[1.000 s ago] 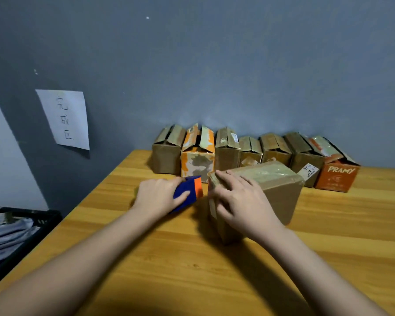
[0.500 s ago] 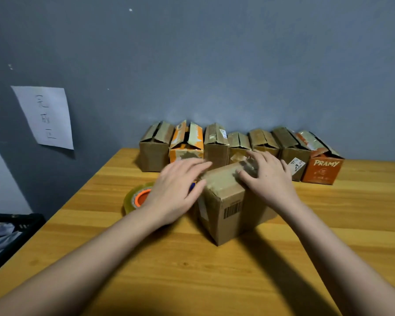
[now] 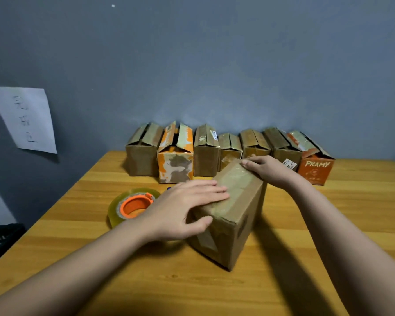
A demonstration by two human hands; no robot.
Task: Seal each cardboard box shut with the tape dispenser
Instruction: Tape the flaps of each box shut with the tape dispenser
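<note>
Hands have changed places since a moment ago. The left hand [image 3: 187, 208] now lies flat on the near end of the brown cardboard box [image 3: 234, 215], fingers straight and pressing on the shiny tape along its top, thumb against the box's near side. Before, it was only reaching over. The right hand [image 3: 268, 171] has slid to the far end of the box, and its fingers bend over that top edge and press there. The box has turned a bit and now points more away from the person.

The tape dispenser [image 3: 132, 205] lies on its side just left of the box, partly under the left wrist. It is a round roll of clear yellowish tape on an orange plastic ring.

Behind the box stands a row of seven small boxes [image 3: 228, 152] with their flaps still up. One [image 3: 176, 164] is orange and white, and the last [image 3: 316, 169] is orange with "PRAMY" on it.

The table [image 3: 328, 236] is smooth yellow wood with long grain lines. The wall is flat grey-blue. A white paper sign [image 3: 25, 120] with handwriting hangs far left of the box.
</note>
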